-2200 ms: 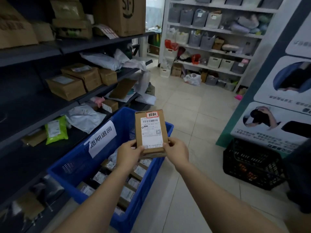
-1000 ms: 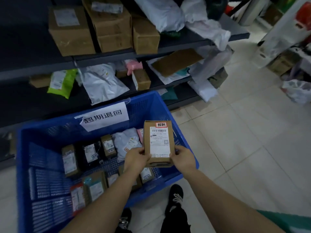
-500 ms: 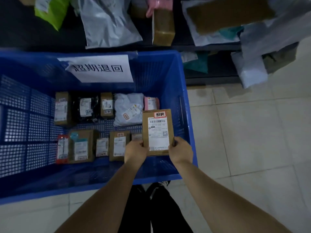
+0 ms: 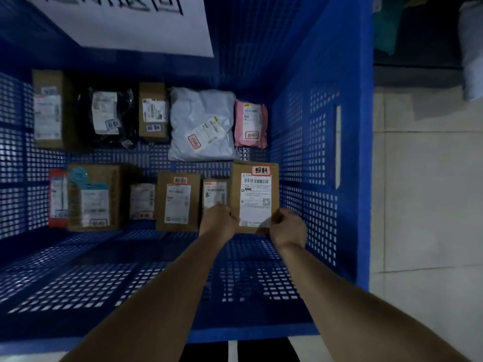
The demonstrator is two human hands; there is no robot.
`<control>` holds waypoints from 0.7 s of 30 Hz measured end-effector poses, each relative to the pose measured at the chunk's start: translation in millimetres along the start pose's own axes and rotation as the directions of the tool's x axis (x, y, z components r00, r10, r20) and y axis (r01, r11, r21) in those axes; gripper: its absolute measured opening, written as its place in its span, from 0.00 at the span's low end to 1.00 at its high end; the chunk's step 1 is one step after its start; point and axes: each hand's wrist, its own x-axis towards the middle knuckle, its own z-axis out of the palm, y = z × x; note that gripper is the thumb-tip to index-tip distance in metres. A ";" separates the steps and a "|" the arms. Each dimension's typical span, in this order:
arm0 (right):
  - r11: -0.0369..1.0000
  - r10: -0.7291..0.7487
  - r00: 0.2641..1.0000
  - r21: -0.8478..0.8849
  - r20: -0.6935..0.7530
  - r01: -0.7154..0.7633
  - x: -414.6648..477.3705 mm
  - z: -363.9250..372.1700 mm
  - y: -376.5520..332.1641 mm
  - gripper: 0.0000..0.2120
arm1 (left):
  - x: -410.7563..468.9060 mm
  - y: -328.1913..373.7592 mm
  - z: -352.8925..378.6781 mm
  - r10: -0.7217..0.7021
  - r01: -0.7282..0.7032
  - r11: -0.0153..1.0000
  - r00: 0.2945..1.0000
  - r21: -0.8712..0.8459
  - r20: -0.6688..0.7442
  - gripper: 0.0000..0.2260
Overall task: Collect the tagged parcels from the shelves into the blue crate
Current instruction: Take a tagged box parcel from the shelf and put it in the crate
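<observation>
I look straight down into the blue crate [image 4: 347, 142]. Both hands hold a brown cardboard parcel [image 4: 254, 197] with a white shipping label and a red-edged tag at its top. My left hand [image 4: 217, 220] grips its lower left corner and my right hand [image 4: 287, 227] its lower right corner. The parcel is low inside the crate, at the right end of the near row, beside a small labelled box [image 4: 214, 195]. Whether it rests on the crate floor I cannot tell.
Several tagged parcels lie in two rows in the crate: brown boxes [image 4: 177, 202], a white mailer [image 4: 202, 126], a pink pouch [image 4: 251, 125], a black bag [image 4: 107, 114]. A white paper sign [image 4: 136, 24] hangs on the far wall. Pale floor tiles [image 4: 423, 205] lie to the right.
My view has tipped down and moved closer over the crate. Both hands have lowered the parcel from above the crate's rim down inside it, next to the near row.
</observation>
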 end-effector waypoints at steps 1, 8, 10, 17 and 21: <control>1.000 0.008 1.000 -0.005 -0.002 -0.008 10.3 8.5 3.5 0.08 | 11.5 -3.8 5.9 -0.004 0.004 1.000 1.000 0.000 0.025 0.11; 0.999 0.050 0.999 0.014 0.014 -0.050 61.5 62.7 30.6 0.07 | 74.2 -28.7 48.3 -0.016 0.015 1.000 0.991 0.007 0.131 0.14; 0.997 0.071 0.997 -0.005 0.005 -0.071 73.6 78.6 40.1 0.09 | 87.1 -34.9 58.1 -0.020 0.017 1.000 0.986 0.021 0.166 0.14; 0.997 0.052 0.997 -0.059 0.061 -0.048 104.2 119.6 54.1 0.11 | 121.7 -50.4 79.3 0.005 -0.028 0.995 0.973 0.095 0.232 0.13; 0.994 0.110 0.985 -0.020 0.133 -0.108 117.2 136.5 61.2 0.12 | 130.1 -56.7 87.1 0.061 -0.092 0.990 0.961 0.106 0.271 0.12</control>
